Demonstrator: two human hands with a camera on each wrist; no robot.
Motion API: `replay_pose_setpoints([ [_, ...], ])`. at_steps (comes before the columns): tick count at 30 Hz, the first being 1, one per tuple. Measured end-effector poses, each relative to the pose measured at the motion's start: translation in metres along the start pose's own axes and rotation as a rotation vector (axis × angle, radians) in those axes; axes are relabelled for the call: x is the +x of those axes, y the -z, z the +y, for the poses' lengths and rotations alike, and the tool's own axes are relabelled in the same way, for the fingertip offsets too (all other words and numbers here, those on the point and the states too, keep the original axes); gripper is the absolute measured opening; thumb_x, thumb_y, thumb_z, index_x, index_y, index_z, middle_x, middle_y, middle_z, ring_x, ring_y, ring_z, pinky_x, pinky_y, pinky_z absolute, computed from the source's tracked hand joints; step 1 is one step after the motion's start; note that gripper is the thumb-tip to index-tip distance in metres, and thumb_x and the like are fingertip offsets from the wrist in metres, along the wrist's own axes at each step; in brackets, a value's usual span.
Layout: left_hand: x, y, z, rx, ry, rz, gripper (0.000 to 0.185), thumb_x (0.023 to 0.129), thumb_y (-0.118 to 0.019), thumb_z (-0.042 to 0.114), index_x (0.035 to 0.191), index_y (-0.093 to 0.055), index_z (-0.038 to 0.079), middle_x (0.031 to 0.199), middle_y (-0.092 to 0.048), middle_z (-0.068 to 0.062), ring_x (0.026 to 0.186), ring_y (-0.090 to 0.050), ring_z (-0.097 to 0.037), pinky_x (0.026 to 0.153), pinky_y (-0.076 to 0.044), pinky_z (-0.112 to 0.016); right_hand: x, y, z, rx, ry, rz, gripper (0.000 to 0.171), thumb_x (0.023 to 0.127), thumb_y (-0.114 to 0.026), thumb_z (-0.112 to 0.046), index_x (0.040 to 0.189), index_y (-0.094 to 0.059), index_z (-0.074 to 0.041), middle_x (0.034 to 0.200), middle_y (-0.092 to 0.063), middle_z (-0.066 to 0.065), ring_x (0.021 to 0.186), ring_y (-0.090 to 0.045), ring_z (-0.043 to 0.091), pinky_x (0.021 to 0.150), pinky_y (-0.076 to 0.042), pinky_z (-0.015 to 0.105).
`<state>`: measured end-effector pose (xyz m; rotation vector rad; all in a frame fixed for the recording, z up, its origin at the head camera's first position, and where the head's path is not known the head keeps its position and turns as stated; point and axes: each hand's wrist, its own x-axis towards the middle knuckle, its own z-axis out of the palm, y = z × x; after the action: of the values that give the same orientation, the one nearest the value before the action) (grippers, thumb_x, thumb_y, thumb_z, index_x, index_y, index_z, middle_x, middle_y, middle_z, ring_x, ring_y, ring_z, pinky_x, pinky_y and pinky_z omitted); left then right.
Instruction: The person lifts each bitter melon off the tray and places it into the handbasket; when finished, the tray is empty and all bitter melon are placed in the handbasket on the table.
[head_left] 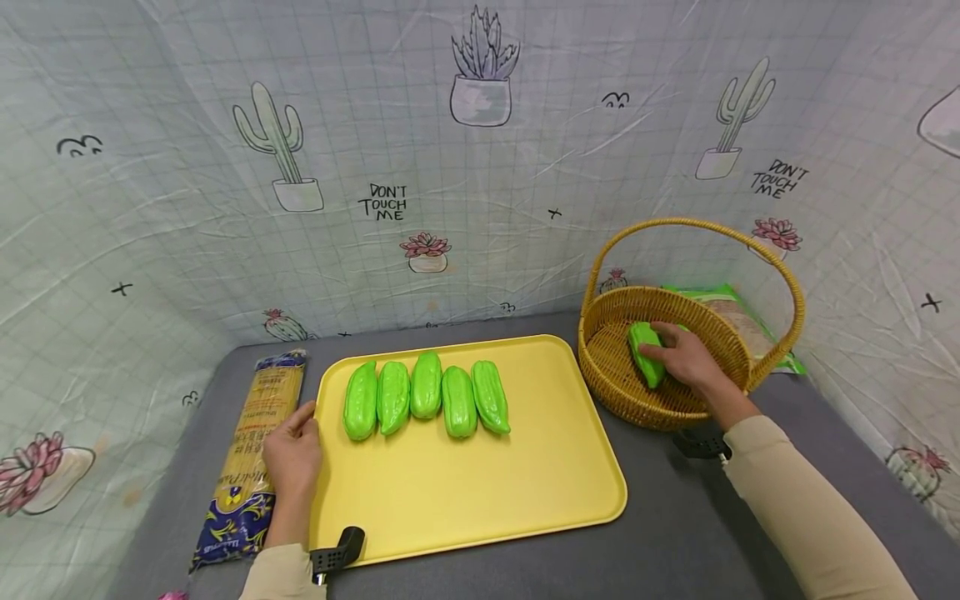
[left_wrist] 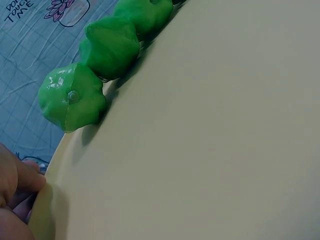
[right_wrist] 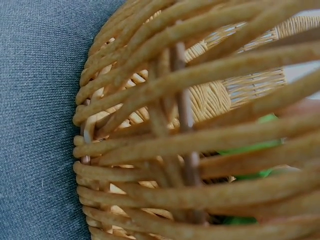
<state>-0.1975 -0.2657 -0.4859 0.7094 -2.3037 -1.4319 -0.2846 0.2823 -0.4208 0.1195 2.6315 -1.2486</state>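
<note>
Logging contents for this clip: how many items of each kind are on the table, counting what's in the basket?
Green gourds: 6, five in a row on the yellow tray, one in the wicker basket under the right hand
Yellow tray: 1
Wicker basket: 1
Noodle packet, by the left hand: 1
Green-edged packet behind the basket: 1
Total: 10

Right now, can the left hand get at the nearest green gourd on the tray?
Probably yes. The left hand rests at the tray edge, and the leftmost gourd lies just past its fingers with nothing between them.
</note>
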Motion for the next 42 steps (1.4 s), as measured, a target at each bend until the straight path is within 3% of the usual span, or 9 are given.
replay_pose_setpoints([
  [3,0.000,0.001,0.000,0.005,-0.002,-0.001,0.037,0.105,-0.049,0.009,0.139,-0.063,0.003,0.142,-0.061,-0.023,0.127,-0.062,-0.039,0.088,-0.055,-0.023,0.000,0.000,0.000,-0.002,-0.002,0.004,0.078,0.107,-0.053,-0.034,0.163,-0.011,0.001,0.165,-0.013,0.037,0.150,-0.019,0.056,0.116,-0.031,0.066],
  [6,0.001,0.001,0.000,0.003,-0.004,-0.006,0.037,0.105,-0.049,0.009,0.139,-0.063,0.002,0.142,-0.061,-0.024,0.127,-0.062,-0.040,0.070,-0.041,0.000,-0.002,0.000,-0.001,-0.009,0.004,0.010,0.077,0.107,-0.053,-0.034,0.163,-0.012,0.000,0.164,-0.014,0.037,0.150,-0.020,0.056,0.116,-0.032,0.066],
  [10,0.001,0.001,0.000,-0.002,-0.003,-0.019,0.037,0.106,-0.049,0.010,0.140,-0.062,0.002,0.142,-0.059,-0.026,0.127,-0.061,-0.042,0.063,-0.031,0.006,-0.004,0.000,-0.002,-0.034,0.035,0.021,0.075,0.107,-0.052,-0.033,0.162,-0.015,0.002,0.165,-0.015,0.036,0.150,-0.020,0.056,0.116,-0.032,0.067],
  [23,-0.001,0.001,-0.001,0.002,0.010,-0.010,0.038,0.106,-0.047,0.012,0.141,-0.061,0.004,0.144,-0.060,-0.022,0.128,-0.061,-0.038,0.072,-0.042,-0.001,-0.017,-0.003,-0.012,-0.202,0.176,0.089,0.070,0.108,-0.051,-0.034,0.161,-0.023,0.002,0.162,-0.027,0.035,0.143,-0.032,0.058,0.109,-0.037,0.070],
  [26,-0.001,0.000,0.000,-0.004,0.008,-0.011,0.039,0.106,-0.046,0.011,0.142,-0.060,0.004,0.144,-0.059,-0.022,0.129,-0.061,-0.038,0.088,-0.056,-0.021,-0.022,-0.006,-0.020,-0.202,0.213,0.114,0.068,0.108,-0.050,-0.034,0.161,-0.024,-0.001,0.162,-0.028,0.032,0.144,-0.032,0.057,0.110,-0.036,0.070],
  [30,-0.001,0.000,-0.001,-0.003,0.005,-0.018,0.039,0.107,-0.046,0.012,0.142,-0.060,0.004,0.145,-0.059,-0.023,0.129,-0.060,-0.039,0.082,-0.053,-0.013,-0.028,-0.012,-0.033,-0.186,0.267,0.155,0.066,0.108,-0.050,-0.036,0.161,-0.027,-0.003,0.163,-0.030,0.030,0.146,-0.033,0.054,0.112,-0.036,0.068],
  [33,0.000,0.001,0.000,-0.008,0.005,-0.026,0.038,0.107,-0.047,0.012,0.141,-0.061,0.004,0.145,-0.058,-0.025,0.129,-0.060,-0.041,0.065,-0.034,0.004,-0.031,-0.017,-0.041,-0.175,0.310,0.176,0.067,0.107,-0.051,-0.038,0.160,-0.030,-0.004,0.163,-0.032,0.028,0.147,-0.034,0.052,0.113,-0.037,0.066],
  [36,-0.001,0.000,0.000,-0.007,0.012,-0.026,0.038,0.107,-0.047,0.012,0.141,-0.061,0.004,0.145,-0.058,-0.024,0.129,-0.060,-0.040,0.066,-0.038,0.001,-0.034,-0.021,-0.047,-0.169,0.342,0.183,0.066,0.107,-0.052,-0.039,0.160,-0.032,-0.004,0.162,-0.034,0.028,0.146,-0.036,0.052,0.113,-0.038,0.065],
  [42,-0.001,-0.001,0.000,0.007,0.023,-0.016,0.039,0.107,-0.046,0.013,0.142,-0.061,0.006,0.145,-0.059,-0.022,0.131,-0.059,-0.038,0.098,-0.054,-0.042,-0.039,-0.025,-0.055,-0.164,0.362,0.182,0.065,0.107,-0.054,-0.034,0.160,-0.031,-0.005,0.162,-0.034,0.028,0.146,-0.037,0.051,0.113,-0.039,0.064],
])
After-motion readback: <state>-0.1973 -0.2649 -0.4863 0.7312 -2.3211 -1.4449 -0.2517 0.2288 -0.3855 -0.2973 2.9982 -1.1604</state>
